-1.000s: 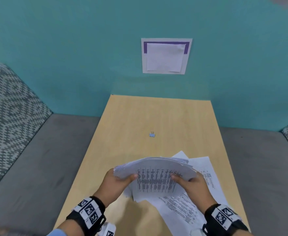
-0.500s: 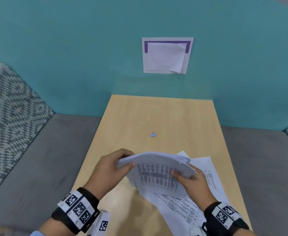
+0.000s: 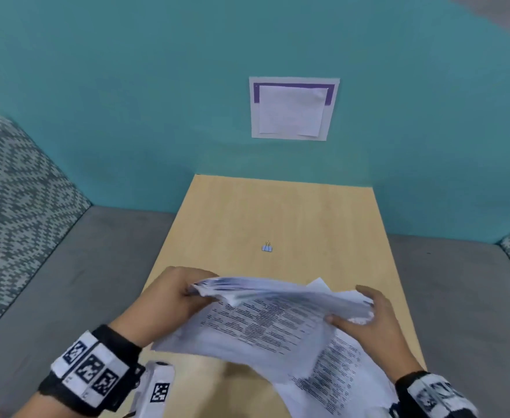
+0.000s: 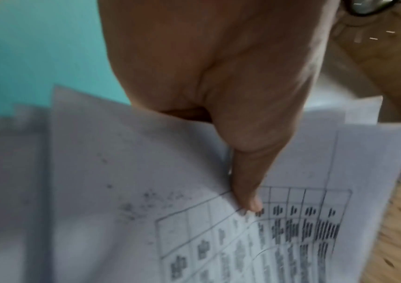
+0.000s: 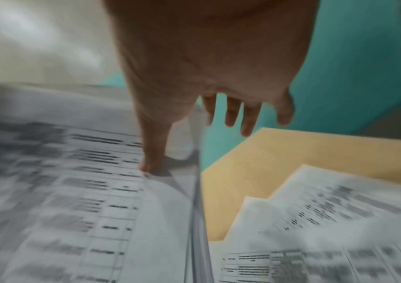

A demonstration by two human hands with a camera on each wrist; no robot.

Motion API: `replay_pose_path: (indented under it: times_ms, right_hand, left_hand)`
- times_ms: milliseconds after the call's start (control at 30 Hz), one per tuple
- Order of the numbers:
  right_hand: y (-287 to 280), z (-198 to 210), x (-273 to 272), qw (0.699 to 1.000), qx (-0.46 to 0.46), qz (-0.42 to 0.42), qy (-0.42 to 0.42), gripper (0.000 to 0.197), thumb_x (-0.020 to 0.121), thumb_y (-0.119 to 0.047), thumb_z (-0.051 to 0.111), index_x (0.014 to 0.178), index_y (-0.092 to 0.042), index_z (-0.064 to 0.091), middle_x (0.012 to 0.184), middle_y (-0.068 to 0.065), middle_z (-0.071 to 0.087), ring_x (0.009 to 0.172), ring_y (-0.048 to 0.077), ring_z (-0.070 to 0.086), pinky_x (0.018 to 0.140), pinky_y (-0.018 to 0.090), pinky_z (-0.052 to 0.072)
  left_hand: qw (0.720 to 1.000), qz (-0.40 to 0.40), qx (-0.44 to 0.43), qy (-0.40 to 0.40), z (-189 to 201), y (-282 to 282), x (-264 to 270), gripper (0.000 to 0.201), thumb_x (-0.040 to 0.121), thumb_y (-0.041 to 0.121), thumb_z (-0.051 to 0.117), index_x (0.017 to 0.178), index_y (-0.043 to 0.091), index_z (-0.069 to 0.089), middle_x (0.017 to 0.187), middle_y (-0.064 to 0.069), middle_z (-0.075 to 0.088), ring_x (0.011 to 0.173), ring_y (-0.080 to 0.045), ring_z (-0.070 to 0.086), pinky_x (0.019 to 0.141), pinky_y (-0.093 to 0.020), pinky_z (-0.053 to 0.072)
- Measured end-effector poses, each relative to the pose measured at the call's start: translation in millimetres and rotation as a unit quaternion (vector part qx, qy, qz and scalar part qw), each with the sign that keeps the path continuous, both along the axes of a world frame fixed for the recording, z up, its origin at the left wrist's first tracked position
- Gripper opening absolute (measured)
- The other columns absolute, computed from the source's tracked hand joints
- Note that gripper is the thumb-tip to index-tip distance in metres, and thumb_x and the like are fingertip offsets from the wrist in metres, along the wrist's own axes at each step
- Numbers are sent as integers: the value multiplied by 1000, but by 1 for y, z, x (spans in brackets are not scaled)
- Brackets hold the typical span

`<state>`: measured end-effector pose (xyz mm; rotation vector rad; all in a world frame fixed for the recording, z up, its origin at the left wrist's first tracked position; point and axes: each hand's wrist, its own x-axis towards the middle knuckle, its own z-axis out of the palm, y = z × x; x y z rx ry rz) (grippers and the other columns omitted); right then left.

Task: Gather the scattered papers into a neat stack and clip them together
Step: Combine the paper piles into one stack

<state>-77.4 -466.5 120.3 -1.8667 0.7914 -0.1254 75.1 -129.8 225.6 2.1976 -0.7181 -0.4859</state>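
Observation:
A thick stack of printed papers [image 3: 262, 315] is lifted off the wooden table [image 3: 278, 212], tilted toward me. My left hand [image 3: 187, 294] grips its left edge, thumb [image 4: 250, 201] on the top sheet [image 4: 122, 191] and fingers hidden underneath. My right hand [image 3: 356, 309] is at the right edge; its thumb [image 5: 148, 164] presses the printed face while the straight fingers [image 5: 245, 122] reach past the edge. Loose printed sheets [image 3: 338, 384] [image 5: 328, 220] lie on the table under that hand. A small blue binder clip [image 3: 267, 247] sits alone mid-table, beyond the papers.
The table butts against a teal wall carrying a pinned white notice [image 3: 293, 108]. Grey bench seats [image 3: 81, 282] [image 3: 459, 297] with patterned cushions [image 3: 15, 206] flank the table. A white tagged device [image 3: 157, 387] hangs below my left wrist.
The stack has swung wider and tilted up. My left hand climbed to its left edge; my right hand slid to the right edge and its fingers straightened.

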Motion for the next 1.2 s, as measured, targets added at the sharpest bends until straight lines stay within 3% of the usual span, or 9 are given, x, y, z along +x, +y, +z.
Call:
replay_pose_path:
  times_ms: [100, 167, 200, 333, 600, 700, 833, 1000, 1200]
  right_hand:
    - [-16, 7, -7, 991, 118, 61, -29, 72, 62, -48, 98, 92, 10, 68, 78, 5, 71, 73, 40, 68, 68, 26, 47]
    - [-10, 30, -4, 983, 149, 78, -71, 36, 80, -23, 89, 79, 9, 72, 63, -6, 71, 52, 17, 65, 55, 13, 46]
    - [-9, 41, -4, 977, 170, 81, -100, 13, 83, -9, 82, 87, 3, 79, 74, -5, 81, 60, 8, 73, 58, 11, 52]
    - [-15, 34, -4, 975, 104, 159, -116, 24, 83, -12, 83, 107, -15, 84, 104, 0, 84, 95, 11, 79, 83, 27, 60]
    - [10, -54, 1, 988, 66, 136, 34, 17, 91, -18, 80, 95, -34, 84, 93, -15, 83, 88, 2, 75, 77, 24, 52]
    - [11, -47, 4, 992, 75, 99, 5, 17, 94, -16, 76, 100, -30, 83, 91, -16, 83, 79, -5, 74, 74, 23, 51]
    - [9, -39, 0, 994, 86, 71, -11, 19, 89, -17, 81, 107, -23, 81, 101, -8, 84, 95, 9, 78, 88, 33, 59]
    - [6, -47, -7, 994, 18, 99, 36, 26, 84, -14, 86, 99, -35, 79, 99, -16, 79, 95, 8, 73, 86, 33, 58]
    - [3, -19, 13, 947, -285, 139, 48, 25, 81, -26, 84, 88, -45, 70, 96, -25, 71, 98, 6, 67, 92, 40, 52]
  left_hand:
    - [988, 91, -84, 94, -4, 13, -3, 10, 93, 20, 81, 101, 22, 86, 100, 7, 85, 97, -7, 78, 89, -32, 59]
    - [982, 124, -99, 102, -13, 19, -7, 12, 90, 24, 82, 102, 23, 86, 103, 6, 85, 102, -12, 79, 93, -37, 60]
    - [978, 144, -108, 104, -18, 21, -10, 10, 91, 23, 81, 99, 24, 86, 100, 7, 85, 98, -10, 79, 91, -37, 60]
    - [965, 156, -117, 175, -52, 19, -17, 26, 86, 10, 85, 103, 30, 85, 104, 14, 84, 99, 0, 77, 86, -23, 59]
    - [975, 97, 39, 197, -161, 29, -4, 22, 97, 21, 75, 77, 19, 67, 67, 13, 63, 61, -3, 47, 69, -31, 38]
    - [977, 140, 5, 158, -155, 32, 0, 22, 98, 26, 73, 77, 20, 73, 77, -5, 72, 67, -8, 56, 69, -28, 43]
    - [976, 156, -65, 140, -139, 33, -5, 21, 95, 13, 78, 108, 30, 79, 105, 14, 82, 94, 1, 74, 79, -16, 56]
    - [984, 111, 3, 138, -161, 39, -11, 17, 95, 18, 77, 103, 33, 78, 102, 6, 80, 94, -9, 73, 85, -33, 54]
    - [995, 97, 11, 0, -140, 31, -7, 39, 99, 9, 67, 94, 46, 76, 99, 20, 77, 95, -4, 71, 79, -24, 55]
